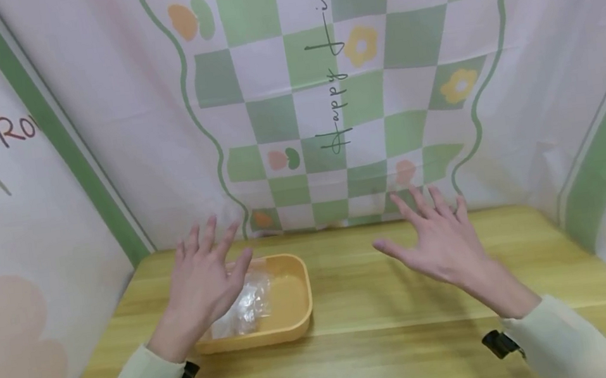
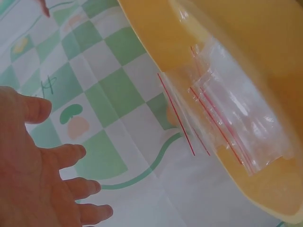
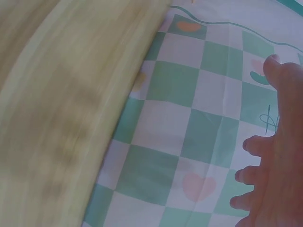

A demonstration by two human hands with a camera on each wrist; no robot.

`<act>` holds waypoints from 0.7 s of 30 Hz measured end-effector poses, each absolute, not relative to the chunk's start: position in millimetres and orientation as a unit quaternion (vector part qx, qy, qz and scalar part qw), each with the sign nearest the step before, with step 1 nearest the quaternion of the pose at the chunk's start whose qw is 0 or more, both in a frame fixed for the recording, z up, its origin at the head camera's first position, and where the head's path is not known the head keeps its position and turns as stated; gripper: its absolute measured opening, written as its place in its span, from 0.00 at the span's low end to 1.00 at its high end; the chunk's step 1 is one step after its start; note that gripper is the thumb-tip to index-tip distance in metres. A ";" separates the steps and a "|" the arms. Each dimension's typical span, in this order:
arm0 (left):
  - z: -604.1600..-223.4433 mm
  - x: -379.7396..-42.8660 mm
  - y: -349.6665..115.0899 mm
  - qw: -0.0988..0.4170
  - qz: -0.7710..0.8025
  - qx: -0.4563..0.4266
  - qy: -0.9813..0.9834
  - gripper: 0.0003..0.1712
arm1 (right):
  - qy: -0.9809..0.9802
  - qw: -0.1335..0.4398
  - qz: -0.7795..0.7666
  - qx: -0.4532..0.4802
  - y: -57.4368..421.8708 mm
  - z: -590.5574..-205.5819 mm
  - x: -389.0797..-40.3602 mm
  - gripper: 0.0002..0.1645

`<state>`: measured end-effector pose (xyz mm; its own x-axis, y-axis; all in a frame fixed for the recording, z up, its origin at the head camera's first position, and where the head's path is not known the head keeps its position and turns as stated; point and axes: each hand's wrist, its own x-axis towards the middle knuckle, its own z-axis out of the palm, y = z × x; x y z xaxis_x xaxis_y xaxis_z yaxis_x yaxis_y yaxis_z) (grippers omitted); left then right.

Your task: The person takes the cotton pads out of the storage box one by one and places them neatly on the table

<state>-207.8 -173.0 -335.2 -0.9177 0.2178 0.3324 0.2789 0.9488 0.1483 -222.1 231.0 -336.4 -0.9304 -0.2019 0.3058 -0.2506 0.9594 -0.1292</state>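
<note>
My left hand (image 1: 203, 285) hovers over the left part of a yellow plastic tray (image 1: 293, 331), fingers spread and holding nothing. Inside the tray lie clear plastic zip bags (image 1: 249, 304), partly hidden behind that hand in the head view. Red seal lines mark the bags (image 2: 236, 113) in the left wrist view, where some reach over the tray's rim. What the bags contain, if anything, I cannot tell. Over the right side of the table, my right hand (image 1: 442, 244) is held up with spread fingers, touching nothing.
The wooden table (image 1: 383, 357) ends at a hanging cloth (image 1: 315, 104) with green and white checks behind it. Printed cloth walls (image 1: 18, 252) close in the left and right sides. A small black device (image 1: 498, 344) is at the right cuff.
</note>
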 end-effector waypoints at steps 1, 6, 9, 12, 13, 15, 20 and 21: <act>-335.9 -206.6 -173.3 0.158 -0.097 -0.129 -0.974 0.41 | -0.978 0.149 0.085 0.117 231.5 -337.3 -220.7 0.62; -339.8 -199.3 -175.7 0.165 -0.100 -0.136 -0.972 0.40 | -0.976 0.154 0.089 0.124 232.5 -342.1 -211.5 0.61; -342.9 -194.6 -177.7 0.169 -0.109 -0.137 -0.970 0.39 | -0.976 0.152 0.085 0.127 233.0 -345.2 -205.1 0.61; -345.9 -190.0 -179.7 0.168 -0.116 -0.134 -0.970 0.39 | -0.977 0.151 0.085 0.128 233.6 -348.2 -199.1 0.61; -346.7 -188.3 -180.5 0.168 -0.118 -0.132 -0.970 0.39 | -0.976 0.151 0.085 0.129 233.7 -349.0 -197.3 0.61; -348.0 -185.4 -182.1 0.171 -0.119 -0.129 -0.969 0.39 | -0.976 0.153 0.089 0.131 234.0 -350.2 -193.7 0.61; -352.1 -179.7 -186.0 0.184 -0.114 -0.132 -0.967 0.39 | -0.972 0.166 0.098 0.135 235.5 -352.5 -185.4 0.61; -353.0 -178.3 -187.0 0.185 -0.114 -0.133 -0.967 0.39 | -0.971 0.169 0.098 0.136 236.0 -353.3 -183.7 0.61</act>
<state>-178.3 -187.0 -353.0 -0.8963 0.2143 0.3883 0.2987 0.9389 0.1712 -183.7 236.0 -353.3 -0.9061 -0.2312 0.3542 -0.2976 0.9436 -0.1453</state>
